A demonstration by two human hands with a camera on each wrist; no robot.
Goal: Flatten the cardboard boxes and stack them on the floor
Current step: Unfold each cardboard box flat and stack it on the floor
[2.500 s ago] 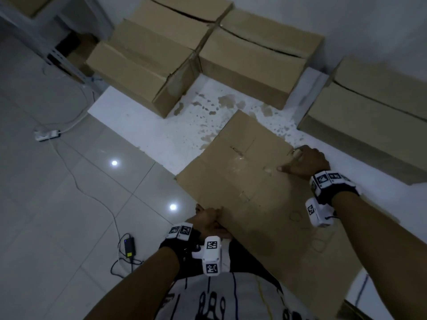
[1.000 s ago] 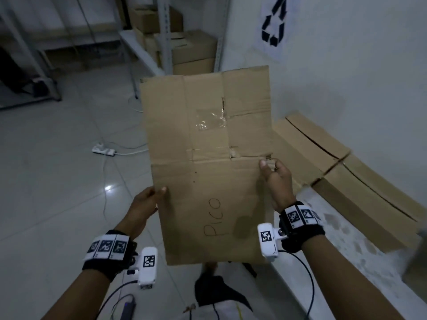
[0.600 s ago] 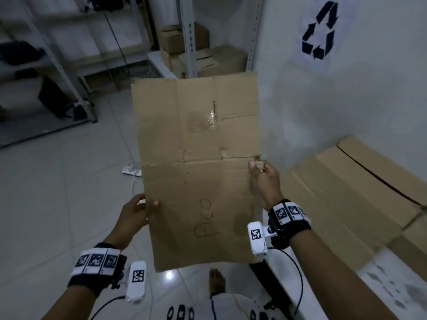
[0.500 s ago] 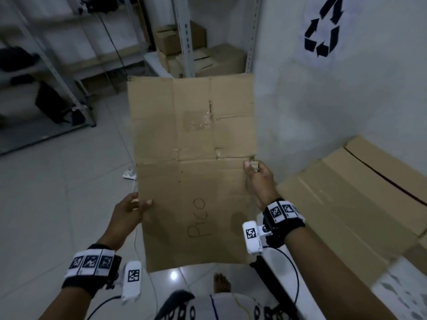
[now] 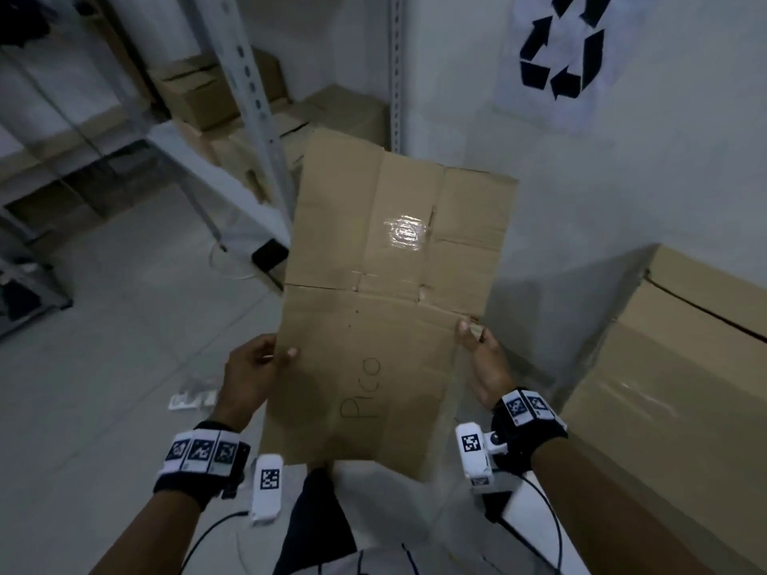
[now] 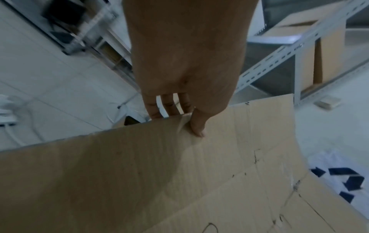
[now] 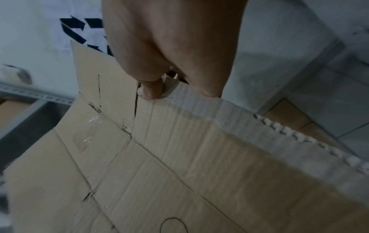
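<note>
Flattened brown cardboard box (image 5: pixel 390 309), which lay on the floor 2.5 s ago under both hands, is now lifted upright in front of the person and has tilted slightly to the right since half a second ago. In the head view the left hand (image 5: pixel 253 375) pinches its left edge, thumb on the front face, and the right hand (image 5: pixel 483 359) pinches the right edge near a crease. I judge the flattening of this sheet finished and the carry to the stack under way. Handwritten "Pico" runs up the lower panel; a black recycling symbol on a white sheet (image 5: pixel 560 47) hangs on the wall.

Left wrist view: thumb on the front, fingers (image 6: pixel 153 110) behind the edge, the sheet bowed.

Right wrist view: thumb (image 7: pixel 149 89) pressed beside a slit, the corrugated edge showing; other fingers are hidden.
</note>
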